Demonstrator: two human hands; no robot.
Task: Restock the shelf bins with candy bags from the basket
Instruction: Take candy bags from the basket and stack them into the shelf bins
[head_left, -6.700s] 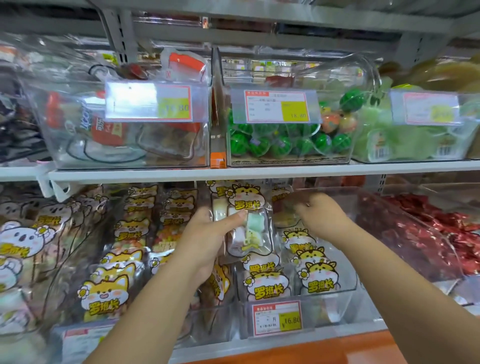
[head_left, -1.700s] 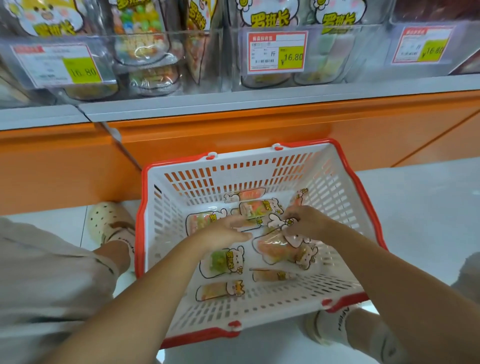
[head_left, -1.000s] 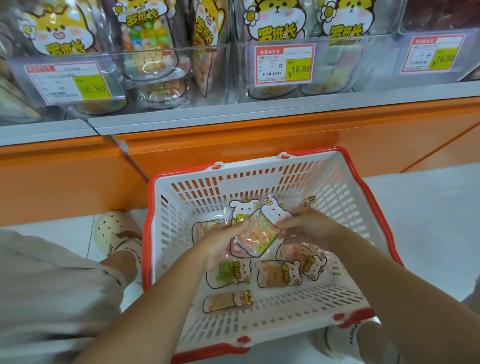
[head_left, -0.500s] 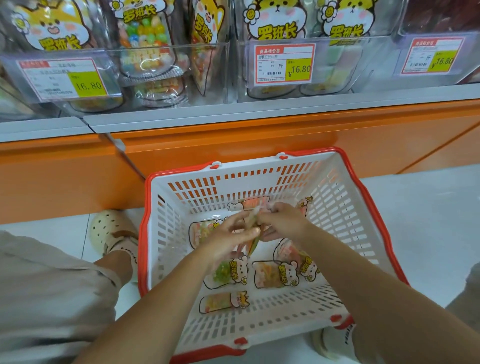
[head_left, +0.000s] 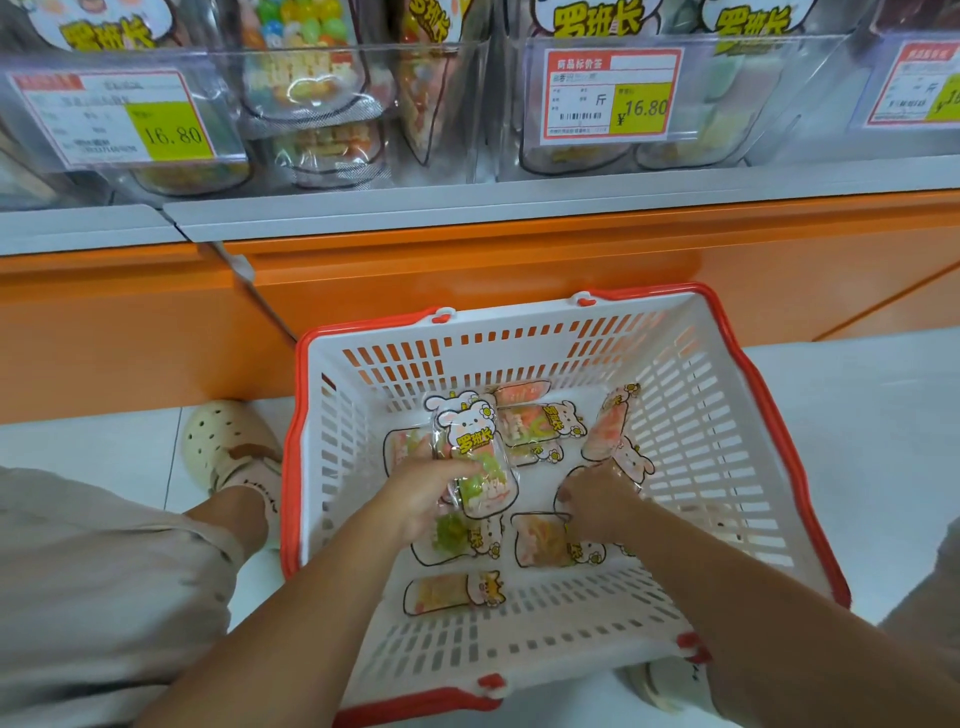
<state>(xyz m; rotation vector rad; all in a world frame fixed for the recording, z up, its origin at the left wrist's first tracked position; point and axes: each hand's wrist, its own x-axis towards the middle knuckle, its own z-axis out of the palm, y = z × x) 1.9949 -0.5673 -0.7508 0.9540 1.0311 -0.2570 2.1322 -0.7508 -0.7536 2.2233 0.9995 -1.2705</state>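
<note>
Light falls flat and bright from above me, so the white slotted plastic basket with the red rim (head_left: 727, 415) throws only a faint shadow on the pale floor tiles (head_left: 857, 415). Glare whitens the fronts of the clear plastic shelf bins (head_left: 441, 104), and the leftmost price tag (head_left: 111, 117) reads soft. The grey shelf edge (head_left: 519, 208) bows with the wide lens. My forearms (head_left: 291, 623) blur toward the bottom edge.

Single head-worn wide view, steeply down into the nearby basket (head_left: 717, 415), shelf bins (head_left: 488, 114) above.
</note>
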